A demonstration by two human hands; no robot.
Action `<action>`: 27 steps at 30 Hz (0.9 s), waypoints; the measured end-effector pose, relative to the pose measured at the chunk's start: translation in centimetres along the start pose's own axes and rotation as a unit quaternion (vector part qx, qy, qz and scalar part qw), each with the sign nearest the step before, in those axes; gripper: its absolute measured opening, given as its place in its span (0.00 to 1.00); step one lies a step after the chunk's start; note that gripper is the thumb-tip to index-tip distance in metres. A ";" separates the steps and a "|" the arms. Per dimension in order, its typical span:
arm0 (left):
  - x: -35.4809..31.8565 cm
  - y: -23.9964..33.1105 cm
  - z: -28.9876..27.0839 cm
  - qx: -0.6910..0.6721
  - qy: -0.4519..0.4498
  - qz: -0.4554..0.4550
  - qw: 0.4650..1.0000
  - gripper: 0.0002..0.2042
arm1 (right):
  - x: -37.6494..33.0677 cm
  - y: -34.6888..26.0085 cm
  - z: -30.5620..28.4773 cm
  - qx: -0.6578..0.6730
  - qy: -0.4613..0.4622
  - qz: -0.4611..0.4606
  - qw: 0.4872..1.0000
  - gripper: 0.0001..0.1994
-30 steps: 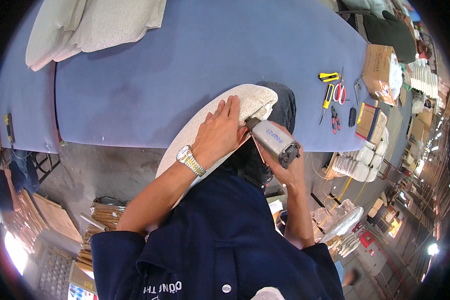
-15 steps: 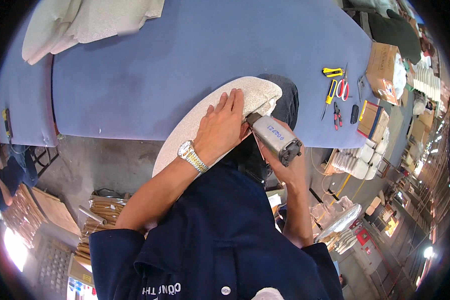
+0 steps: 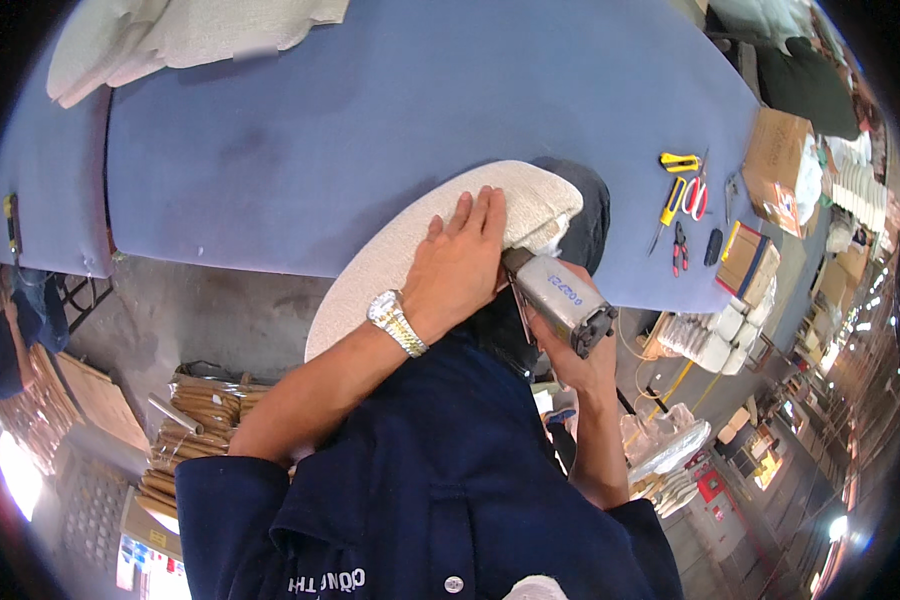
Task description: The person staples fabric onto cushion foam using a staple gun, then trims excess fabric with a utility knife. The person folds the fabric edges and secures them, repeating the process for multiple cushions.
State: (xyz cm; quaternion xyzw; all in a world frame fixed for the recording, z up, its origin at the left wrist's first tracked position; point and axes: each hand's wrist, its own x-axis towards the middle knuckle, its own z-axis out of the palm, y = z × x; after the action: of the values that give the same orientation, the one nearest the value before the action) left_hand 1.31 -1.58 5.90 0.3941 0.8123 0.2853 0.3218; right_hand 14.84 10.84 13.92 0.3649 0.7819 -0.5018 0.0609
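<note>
A curved panel covered in cream textured fabric (image 3: 375, 262) rests against my raised knee in dark trousers (image 3: 592, 215). Across its top lies my left hand (image 3: 458, 262), fingers stretched out flat on the fabric, a metal-banded watch on the wrist; its thumb is mostly hidden. My right hand (image 3: 577, 362) is wrapped around a grey staple gun (image 3: 560, 298), whose front end meets the panel's near edge just beside my left hand. Whether the nose touches the fabric is hidden. Folded fabric with a whitish underside (image 3: 548, 238) shows at the panel's right end.
A blue padded table (image 3: 270, 170) spans the far side. On its right lie a yellow cutter (image 3: 679, 161), red-handled scissors (image 3: 695, 198), a yellow screwdriver (image 3: 668, 212) and pliers (image 3: 680, 248), near a cardboard box (image 3: 773, 165). Cream fabric (image 3: 170, 45) sits at the far left.
The view has shifted slightly. The staple gun and both hands appear a little lower and further right, still at the panel's edge. The left hand keeps lying flat on the fabric.
</note>
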 end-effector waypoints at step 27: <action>-5.4 -4.1 -4.6 0.055 0.143 -0.062 0.986 0.30 | 3.3 -4.4 4.9 0.012 0.000 -0.258 0.966 0.22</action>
State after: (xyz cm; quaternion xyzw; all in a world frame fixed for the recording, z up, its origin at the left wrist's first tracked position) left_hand -1.46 -9.17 7.46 0.3150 0.8872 0.2734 0.1972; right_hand 8.30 7.45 13.29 0.1514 0.8438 -0.5093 -0.0754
